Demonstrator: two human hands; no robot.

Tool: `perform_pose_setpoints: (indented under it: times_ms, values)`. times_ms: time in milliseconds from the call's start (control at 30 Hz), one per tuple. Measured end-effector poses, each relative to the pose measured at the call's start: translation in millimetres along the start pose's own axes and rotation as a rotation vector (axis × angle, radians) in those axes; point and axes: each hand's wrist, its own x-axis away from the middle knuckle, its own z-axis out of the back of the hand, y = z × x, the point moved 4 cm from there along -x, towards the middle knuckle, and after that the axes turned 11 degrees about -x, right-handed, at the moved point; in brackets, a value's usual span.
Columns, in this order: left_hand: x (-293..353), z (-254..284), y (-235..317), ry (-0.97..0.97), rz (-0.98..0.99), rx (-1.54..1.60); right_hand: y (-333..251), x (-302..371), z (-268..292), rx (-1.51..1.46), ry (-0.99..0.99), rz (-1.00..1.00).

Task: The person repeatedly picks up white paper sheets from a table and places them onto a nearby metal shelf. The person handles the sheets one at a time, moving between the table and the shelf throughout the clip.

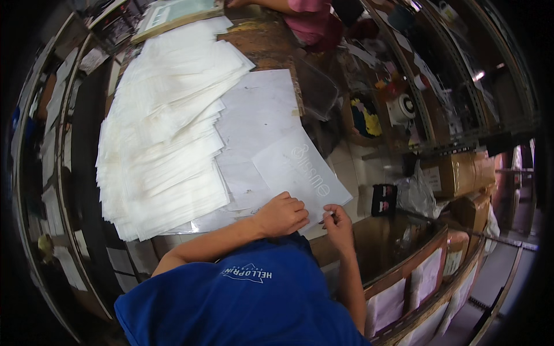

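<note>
A translucent plastic sheet (295, 167) with pale lettering lies slantwise at the table's near right corner, reaching past its edge; whether it is a flat bag I cannot tell. My left hand (283, 214) is closed, with curled fingers at the sheet's near left edge. Thumb and fingers of my right hand (339, 226) pinch the near edge, a little to the right. Left of the sheet, a long fanned-out pile of similar white sheets (161, 132) covers much of the table. Under the held sheet is a large pale board (262, 109) with scuffs and tape.
A framed printing screen (182, 12) lies at the table's far end, beside another person's arm (271, 4) in a pink sleeve. Shelf racks (72, 144) stand at left. To the right are cardboard boxes (459, 176), a clear plastic bag (418, 193) and a wooden-edged bench (404, 274).
</note>
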Motion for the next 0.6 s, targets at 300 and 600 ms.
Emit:
perform_pose_setpoints:
  times_ms: [300, 600]
  values:
    - [-22.5, -19.5, -29.3, 0.009, 0.094, 0.062, -41.2, 94.6, 151.3, 0.065, 0.615, 0.175]
    - [-34.2, -67.8, -65.2, -0.077, 0.099, 0.035, -83.4, 405.2, 245.4, 0.096, 1.523, 0.005]
